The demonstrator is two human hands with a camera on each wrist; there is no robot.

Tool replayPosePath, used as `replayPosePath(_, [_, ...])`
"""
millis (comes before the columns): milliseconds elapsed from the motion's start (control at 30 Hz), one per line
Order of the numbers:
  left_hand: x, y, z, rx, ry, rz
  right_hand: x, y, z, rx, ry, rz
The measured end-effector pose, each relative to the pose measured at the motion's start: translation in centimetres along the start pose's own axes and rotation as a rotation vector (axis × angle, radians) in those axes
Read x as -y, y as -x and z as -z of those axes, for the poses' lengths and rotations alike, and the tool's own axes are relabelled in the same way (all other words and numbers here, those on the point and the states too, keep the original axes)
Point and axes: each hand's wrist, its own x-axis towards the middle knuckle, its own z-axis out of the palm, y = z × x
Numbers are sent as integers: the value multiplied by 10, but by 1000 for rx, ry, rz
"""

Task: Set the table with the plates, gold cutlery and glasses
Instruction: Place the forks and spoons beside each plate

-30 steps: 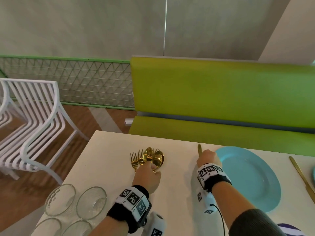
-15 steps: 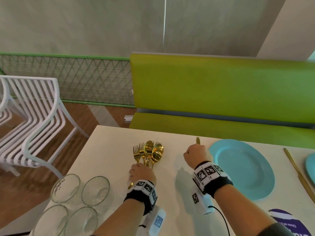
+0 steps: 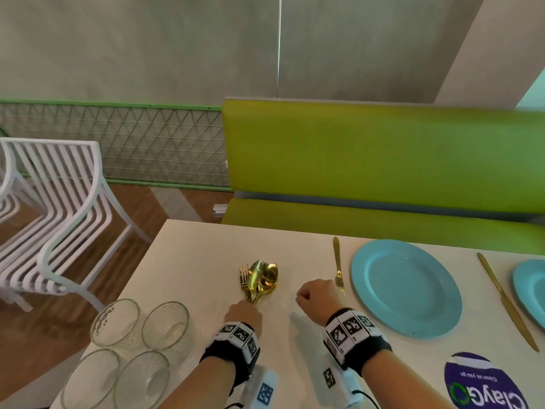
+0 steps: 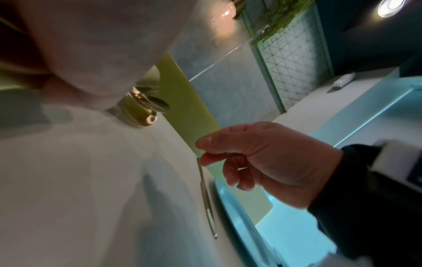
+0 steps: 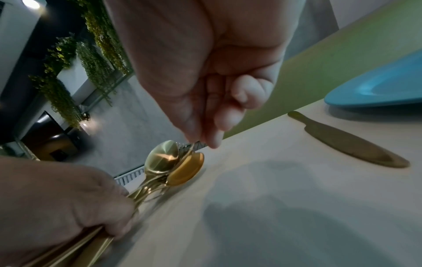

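My left hand [image 3: 243,315] grips the handles of a bundle of gold spoons and forks [image 3: 259,278], whose heads rest on the white table [image 3: 188,261]. The right wrist view shows that bundle [image 5: 173,166] in the left hand's [image 5: 68,198] curled fingers. My right hand [image 3: 317,299] is curled and holds nothing. It hovers just left of a gold knife [image 3: 338,265], which lies beside a blue plate [image 3: 405,287]. In the left wrist view the right hand [image 4: 205,153] is above the knife [image 4: 206,196], apart from it.
Several clear glasses [image 3: 138,346] stand at the table's near left corner. A second gold knife [image 3: 505,299] and a second blue plate [image 3: 530,287] lie at the right. A purple sticker [image 3: 483,385] is near me. A green bench [image 3: 383,172] runs behind the table and a white chair [image 3: 59,216] stands to the left.
My right hand has let go of the knife beside the plate and drawn back toward me. My left hand has pulled the cutlery bundle a little nearer.
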Motion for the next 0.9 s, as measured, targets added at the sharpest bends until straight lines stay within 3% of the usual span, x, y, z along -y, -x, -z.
replayPosePath(267, [-1, 40, 3, 76, 80, -161, 9, 39, 8, -104, -27, 285])
replayPosePath(400, [-1, 67, 10, 118, 19, -300, 18, 59, 7, -261, 22, 445])
replayPosePath(533, [1, 93, 23, 117, -22, -431, 32, 84, 6, -235, 234, 501])
replayPosePath(733, [17, 126, 36, 231, 41, -548, 46, 133, 10, -253, 420, 451])
replayPosePath(900, [35, 153, 39, 229, -122, -664, 63, 173, 8, -102, 529, 276])
